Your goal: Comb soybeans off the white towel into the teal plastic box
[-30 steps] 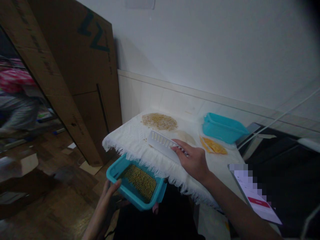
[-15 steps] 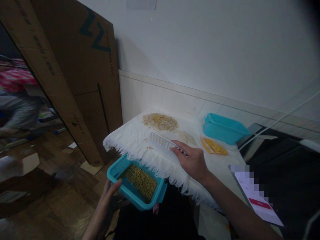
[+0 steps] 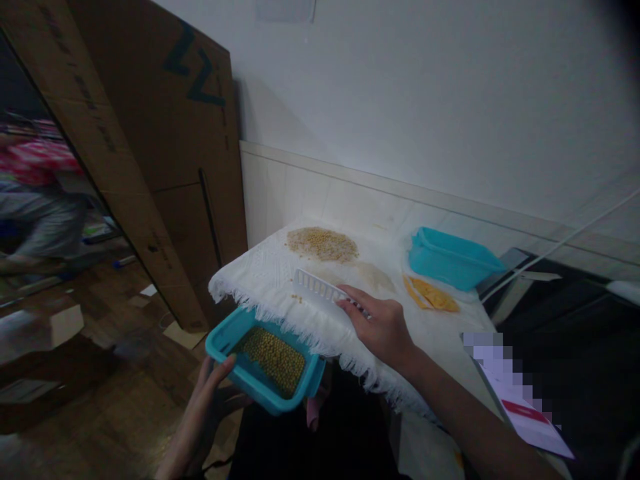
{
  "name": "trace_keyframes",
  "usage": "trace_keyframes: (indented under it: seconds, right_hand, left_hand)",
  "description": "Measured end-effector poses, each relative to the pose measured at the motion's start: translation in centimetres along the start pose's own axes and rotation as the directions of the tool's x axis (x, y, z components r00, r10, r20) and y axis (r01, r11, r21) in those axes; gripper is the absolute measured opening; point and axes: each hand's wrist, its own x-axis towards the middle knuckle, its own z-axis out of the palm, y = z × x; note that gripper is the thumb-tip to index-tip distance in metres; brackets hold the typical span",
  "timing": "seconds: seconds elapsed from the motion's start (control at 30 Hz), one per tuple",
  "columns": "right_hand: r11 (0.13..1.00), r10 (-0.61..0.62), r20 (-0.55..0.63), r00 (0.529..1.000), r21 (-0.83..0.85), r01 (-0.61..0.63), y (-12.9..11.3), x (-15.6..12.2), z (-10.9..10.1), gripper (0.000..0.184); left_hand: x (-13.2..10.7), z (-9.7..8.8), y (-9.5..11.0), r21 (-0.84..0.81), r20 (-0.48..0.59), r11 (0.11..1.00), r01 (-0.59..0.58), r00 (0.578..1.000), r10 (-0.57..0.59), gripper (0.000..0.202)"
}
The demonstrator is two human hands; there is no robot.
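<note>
My left hand (image 3: 209, 393) grips the left side of a blue plastic basket (image 3: 235, 377), thumb over the rim. Soybeans (image 3: 277, 357) cover part of its bottom. The basket is held just below the fringed front edge of a white cloth (image 3: 255, 267). Over that cloth, my right hand (image 3: 383, 327) pinches a white slotted plastic piece (image 3: 320, 288) by its right end. A few loose beans (image 3: 296, 297) lie beside the piece's left end. Farther back rests a pile of beans mixed with pale grains (image 3: 323, 244), and a thin pale heap (image 3: 375, 276) sits right of it.
A second blue basket (image 3: 453, 260) and a yellow packet (image 3: 431, 295) stand on the cloth's right side. Beyond are a black case (image 3: 560, 320) and a partly blurred sheet (image 3: 535, 420). A tall cardboard box (image 3: 165, 133) stands left; a person (image 3: 40, 173) is behind it.
The blue basket in my left hand has shifted slightly left and down. My right hand and the slotted piece have moved a little left.
</note>
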Motion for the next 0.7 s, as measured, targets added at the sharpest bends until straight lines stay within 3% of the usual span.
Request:
trace_keyframes:
  seconds: [0.17, 0.43, 0.57, 0.7]
  right_hand:
    - [0.999, -0.045, 0.007, 0.999, 0.004, 0.045, -0.3, 0.0, 0.5, 0.026]
    - [0.993, -0.114, 0.005, 0.994, 0.043, 0.113, -2.0, -0.3, 0.5, 0.027]
    - [1.0, -0.018, -0.047, 0.999, 0.014, 0.018, -1.9, 0.8, 0.5, 0.025]
    - [0.994, 0.091, -0.121, 0.988, -0.05, -0.098, -0.8, 2.7, 1.8, 0.025]
  left_hand:
    - [0.1, 0.0, 0.5, 0.011, -0.005, 1.0, -0.024, 1.0, 0.024, 0.07]
    - [0.6, -0.5, 0.3, -0.011, 0.0, 0.998, -0.061, 0.998, 0.061, 0.079]
    - [0.7, -0.6, 0.5, -0.001, 0.0, 0.997, -0.077, 0.997, 0.077, 0.076]
    - [0.8, -0.7, 0.7, -0.006, -0.014, 0.998, -0.057, 0.998, 0.057, 0.081]
